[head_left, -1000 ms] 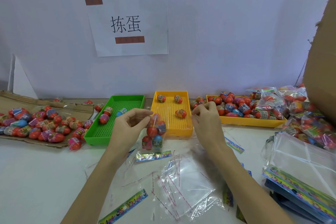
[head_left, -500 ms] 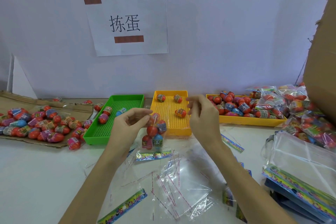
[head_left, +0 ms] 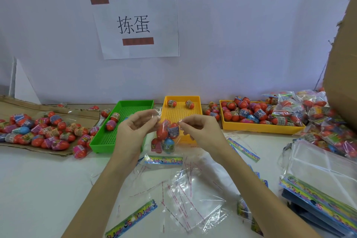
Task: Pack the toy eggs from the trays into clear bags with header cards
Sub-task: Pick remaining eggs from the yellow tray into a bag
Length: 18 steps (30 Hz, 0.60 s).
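Observation:
A clear bag [head_left: 166,137] with several toy eggs inside hangs above the table, its colourful header card [head_left: 163,160] at the bottom. My left hand [head_left: 133,133] pinches the bag's top edge on the left and my right hand [head_left: 201,131] pinches it on the right. Behind the bag stand a green tray [head_left: 100,141] with a few eggs and a small yellow tray [head_left: 198,110] with two eggs at its far end. A larger yellow tray [head_left: 257,128] at the right is full of eggs.
Loose eggs [head_left: 38,131] lie on flattened cardboard at the left. Packed bags [head_left: 313,116] pile up at the far right under a cardboard box [head_left: 342,67]. A stack of empty bags with header cards [head_left: 316,185] sits near right. Loose clear bags [head_left: 189,199] and card strips [head_left: 133,218] litter the near table.
My right hand came back from the small yellow tray to the bag's top edge and now pinches it. One egg in that tray's middle is now hidden or gone. The left hand kept its hold.

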{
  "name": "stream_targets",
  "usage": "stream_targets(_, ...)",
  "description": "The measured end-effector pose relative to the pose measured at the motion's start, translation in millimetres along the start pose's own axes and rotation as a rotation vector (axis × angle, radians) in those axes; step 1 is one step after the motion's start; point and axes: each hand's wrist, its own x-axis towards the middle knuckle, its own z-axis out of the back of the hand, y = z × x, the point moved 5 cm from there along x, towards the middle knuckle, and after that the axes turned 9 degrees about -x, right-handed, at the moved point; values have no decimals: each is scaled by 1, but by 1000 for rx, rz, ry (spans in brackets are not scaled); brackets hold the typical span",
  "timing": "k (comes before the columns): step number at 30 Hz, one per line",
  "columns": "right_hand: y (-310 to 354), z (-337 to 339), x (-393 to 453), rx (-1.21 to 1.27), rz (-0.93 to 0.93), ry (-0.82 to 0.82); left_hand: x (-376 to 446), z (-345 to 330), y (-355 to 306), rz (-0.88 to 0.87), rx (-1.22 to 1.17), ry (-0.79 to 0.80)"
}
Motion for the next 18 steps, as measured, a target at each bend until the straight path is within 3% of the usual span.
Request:
stream_targets(5, 4, 6, 0, 28, 19, -88, -1, 6, 4, 3, -1, -125)
stream_targets(9, 8, 11, 0, 32, 63, -154, -2, 1, 8, 98, -97, -67)
stream_targets(18, 0, 5, 3, -54, 106, -60, 1, 4, 13, 156, -83, -38)
